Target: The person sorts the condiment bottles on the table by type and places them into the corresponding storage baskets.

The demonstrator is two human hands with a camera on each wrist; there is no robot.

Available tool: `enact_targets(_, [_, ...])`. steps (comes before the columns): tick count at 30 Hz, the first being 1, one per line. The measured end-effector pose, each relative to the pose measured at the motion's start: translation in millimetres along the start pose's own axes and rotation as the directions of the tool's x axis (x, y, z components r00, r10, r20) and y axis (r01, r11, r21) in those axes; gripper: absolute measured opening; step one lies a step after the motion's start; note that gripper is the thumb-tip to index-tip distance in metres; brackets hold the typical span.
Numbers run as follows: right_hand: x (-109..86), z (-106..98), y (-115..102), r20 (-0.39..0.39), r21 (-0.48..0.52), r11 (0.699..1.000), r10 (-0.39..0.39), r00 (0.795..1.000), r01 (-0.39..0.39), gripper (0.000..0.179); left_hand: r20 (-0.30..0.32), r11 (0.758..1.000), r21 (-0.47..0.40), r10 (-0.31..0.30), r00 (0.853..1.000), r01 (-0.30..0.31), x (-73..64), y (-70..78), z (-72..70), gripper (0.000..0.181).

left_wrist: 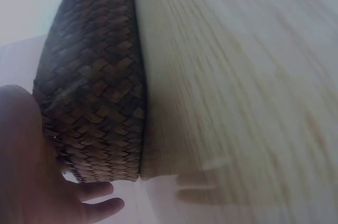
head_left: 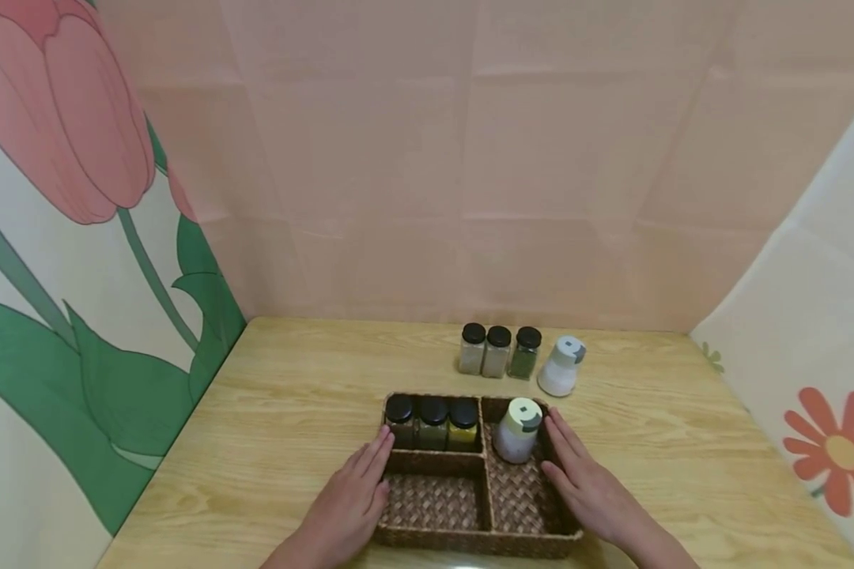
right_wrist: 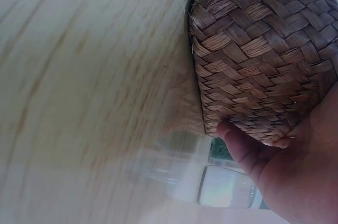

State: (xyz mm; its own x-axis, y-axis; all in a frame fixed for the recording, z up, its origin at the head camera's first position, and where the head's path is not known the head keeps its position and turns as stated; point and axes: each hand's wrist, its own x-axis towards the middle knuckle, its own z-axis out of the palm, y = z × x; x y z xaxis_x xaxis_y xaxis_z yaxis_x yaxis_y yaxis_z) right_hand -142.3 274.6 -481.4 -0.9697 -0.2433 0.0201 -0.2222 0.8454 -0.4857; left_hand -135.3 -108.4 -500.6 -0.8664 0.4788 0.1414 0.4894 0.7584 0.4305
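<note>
A brown woven basket (head_left: 478, 542) with three compartments lies on the table between my hands. My left hand (head_left: 352, 498) rests along its left side with straight fingers, and the thumb is at the rim. On the opposite side my right hand (head_left: 592, 491) touches the wall, fingers extended. In the right wrist view, fingertips (right_wrist: 230, 132) sit against the woven side (right_wrist: 259, 49). Three black-lidded spice jars (head_left: 432, 423) stand in the back left compartment. A shaker with a pale yellow-green cap (head_left: 518, 431) stands toward the back of the right compartment. The front left compartment shows its woven bottom.
Behind the basket, three black-lidded spice jars (head_left: 496, 352) stand in a row on the wooden table (head_left: 292, 395). To their right is a white shaker (head_left: 561, 366). A pink cloth backdrop (head_left: 398, 158) hangs at the table's back edge, with flower-printed cloth at both sides.
</note>
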Motion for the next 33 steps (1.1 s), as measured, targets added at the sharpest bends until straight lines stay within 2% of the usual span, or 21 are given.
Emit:
enact_targets(10, [0.0,-3.7,-2.1,0.000,0.000,1.000,0.001,1.000,-0.001,0.068,-0.017,0.989,-0.147,-0.037,0.999,0.034,0.2,0.2,4.9,0.061])
enact_targets(16, [-1.1,-3.6,-2.8,-0.014,0.000,1.000,-0.012,1.000,0.012,0.066,-0.034,0.982,-0.185,-0.036,0.999,0.029,-0.8,-0.2,6.4,0.061])
enact_targets(33, [-3.1,-3.5,-1.9,-0.029,-0.007,0.999,-0.035,0.999,0.034,0.065,0.009,0.985,-0.168,-0.040,0.999,0.040,-2.2,0.3,3.6,0.059])
